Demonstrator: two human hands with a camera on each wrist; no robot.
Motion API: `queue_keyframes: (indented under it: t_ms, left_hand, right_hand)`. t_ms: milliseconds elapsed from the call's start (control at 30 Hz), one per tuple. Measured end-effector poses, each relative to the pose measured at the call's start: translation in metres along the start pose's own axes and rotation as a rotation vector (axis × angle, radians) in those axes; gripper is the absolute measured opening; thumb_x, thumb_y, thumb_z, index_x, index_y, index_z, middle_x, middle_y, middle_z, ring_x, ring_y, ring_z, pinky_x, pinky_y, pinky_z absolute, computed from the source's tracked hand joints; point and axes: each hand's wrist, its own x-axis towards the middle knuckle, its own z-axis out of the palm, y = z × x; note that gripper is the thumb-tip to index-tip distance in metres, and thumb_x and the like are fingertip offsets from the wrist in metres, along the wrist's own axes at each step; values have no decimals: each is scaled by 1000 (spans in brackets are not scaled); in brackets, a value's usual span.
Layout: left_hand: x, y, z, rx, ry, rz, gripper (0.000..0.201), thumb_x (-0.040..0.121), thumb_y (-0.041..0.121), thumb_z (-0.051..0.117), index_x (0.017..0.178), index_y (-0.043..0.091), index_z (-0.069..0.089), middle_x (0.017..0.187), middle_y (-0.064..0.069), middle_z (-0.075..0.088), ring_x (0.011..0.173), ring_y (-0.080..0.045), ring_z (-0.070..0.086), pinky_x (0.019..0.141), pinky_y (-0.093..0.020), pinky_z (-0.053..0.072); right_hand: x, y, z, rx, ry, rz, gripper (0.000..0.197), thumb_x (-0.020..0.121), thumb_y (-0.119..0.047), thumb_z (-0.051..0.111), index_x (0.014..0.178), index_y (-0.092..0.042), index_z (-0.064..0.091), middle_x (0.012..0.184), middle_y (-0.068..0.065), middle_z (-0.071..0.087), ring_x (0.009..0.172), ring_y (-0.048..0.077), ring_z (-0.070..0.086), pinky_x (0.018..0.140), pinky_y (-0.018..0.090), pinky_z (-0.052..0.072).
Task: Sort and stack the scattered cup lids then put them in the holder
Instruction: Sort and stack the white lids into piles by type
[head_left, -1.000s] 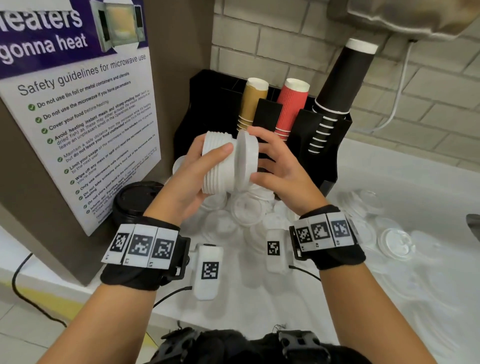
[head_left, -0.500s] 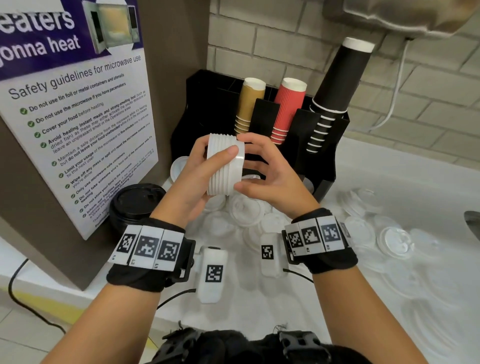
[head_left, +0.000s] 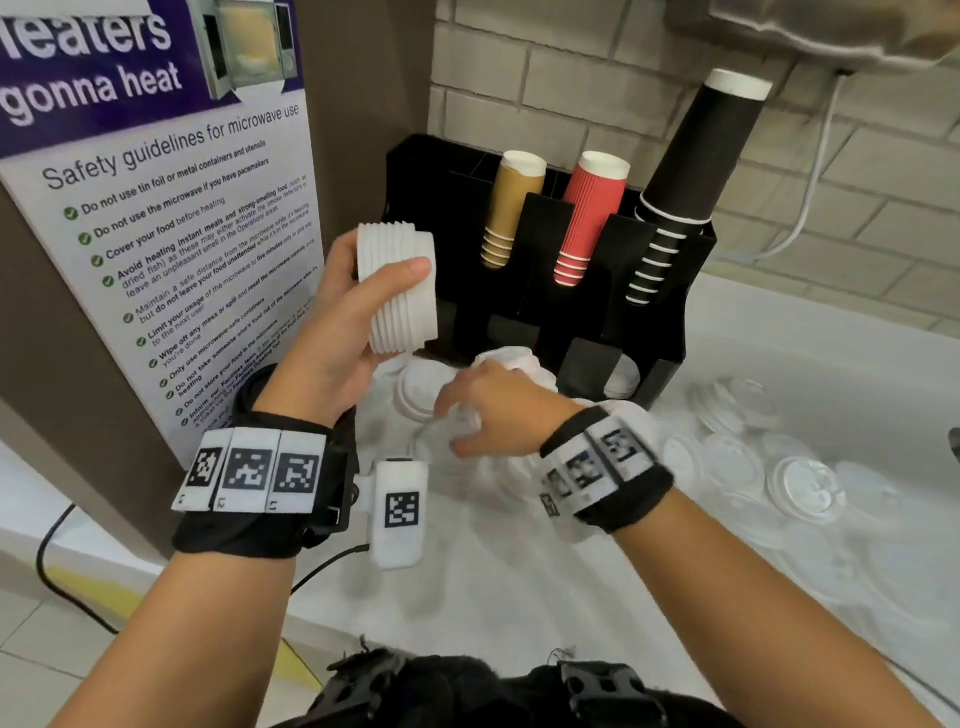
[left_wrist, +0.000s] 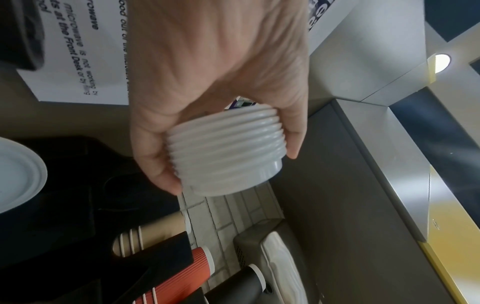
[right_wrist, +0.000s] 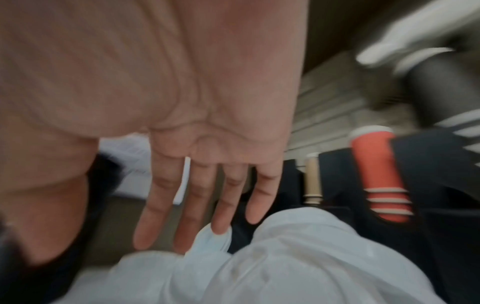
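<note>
My left hand grips a stack of white cup lids lying on its side, raised in front of the black holder; the left wrist view shows thumb and fingers curled round the stack of lids. My right hand is low over the pile of loose white lids at the holder's foot. In the blurred right wrist view its fingers are straight and spread just above the loose lids, holding nothing.
The holder carries stacks of tan cups, red cups and black cups. More clear and white lids lie scattered on the white counter at right. A black lid stack and a microwave safety poster stand at left.
My right hand has left the stack and dropped to the loose lids on the counter. My left hand keeps the stack and has lifted it slightly to the left.
</note>
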Motion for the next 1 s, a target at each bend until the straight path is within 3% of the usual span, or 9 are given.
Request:
queue_keyframes:
  t_ms: [67,133,333,400,533,667,800,900,1000]
  left_hand:
    - [-1,1,0,0,-1,16,54,72,31,70,123,31,50,106,10,62,89,-7,64,62,-28,53]
    - [-2,0,0,-10,3,26,54,73,29,70,123,29,49,105,10,63,89,-5,65,64,-28,54]
    - [-4,-3,-2,-23,-6,24,57,74,28,70,126,27,48,106,10,64,91,-5,66,70,-30,54]
    - [-5,-4,-1,-19,-15,21,59,74,29,70,128,27,48,107,10,64,92,-5,66,70,-31,54]
    - [-5,-5,1,-10,-24,13,60,73,29,71,129,28,48,107,11,64,92,-4,67,70,-30,54]
    - [-6,-4,2,-11,-22,19,62,73,29,70,130,26,47,105,11,64,91,-4,66,69,-28,54]
    - [-8,-5,3,-17,-35,44,57,74,27,70,127,26,47,105,11,64,93,-4,66,73,-28,54]
    - [-11,-9,4,-2,-63,42,56,74,26,70,126,30,49,109,12,62,95,-2,65,73,-26,54]
    - [-14,-16,11,21,-99,44,53,74,26,70,123,33,50,109,14,62,100,-4,63,74,-23,52]
  right_hand:
    - [6,-13,17,-277,-140,-22,51,82,-40,68,128,-22,54,122,3,54,117,26,43,91,39,35]
    - [9,-22,30,-370,-180,-31,53,81,-40,69,126,-19,54,122,4,52,116,25,42,92,37,35]
    - [11,-28,32,-237,-237,-16,34,75,-28,76,103,-18,60,123,7,44,114,26,41,86,33,41]
    - [12,-26,33,-205,-258,-12,34,76,-23,75,104,-16,57,116,8,47,108,27,46,78,32,42]
    - [11,-23,35,-66,-234,-15,49,75,-19,77,116,-14,49,115,10,47,100,28,52,78,36,47]
    - [3,-12,14,253,-48,11,61,73,-27,79,120,-20,40,110,5,48,96,24,51,79,36,47]
    - [-19,7,-6,682,232,63,58,76,-21,77,120,-26,40,115,-2,49,108,16,53,89,33,51]
    - [-38,14,-5,1191,404,155,49,85,-13,69,120,-32,42,123,10,49,103,21,63,82,39,58]
    - [-49,12,-2,1504,504,126,45,86,-19,63,125,-32,46,129,23,48,116,32,58,83,42,57]
